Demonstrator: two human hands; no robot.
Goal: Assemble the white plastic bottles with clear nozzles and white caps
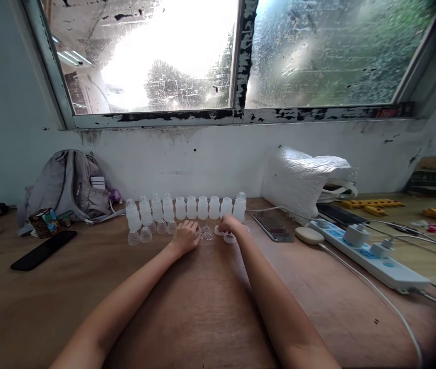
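Note:
A row of frosted white bottles (203,208) runs along the back of the table. Several on the left, and one at the right end (240,208), carry clear tops; those in the middle are topless. My left hand (185,238) rests on the table before the row, fingers curled beside small clear pieces (207,233); what lies under its fingers is hidden. My right hand (231,224) reaches down at white rings (229,238) in front of the bottles, its fingers bent and mostly hidden. Clear domed caps (146,234) stand in front of the left bottles.
On the left are a grey backpack (64,179), a small carton (44,223) and a black phone (44,250). To the right lie another phone (274,226), a round cream-coloured device (309,236), a power strip (372,256) with cables, and a white plastic bag (295,179).

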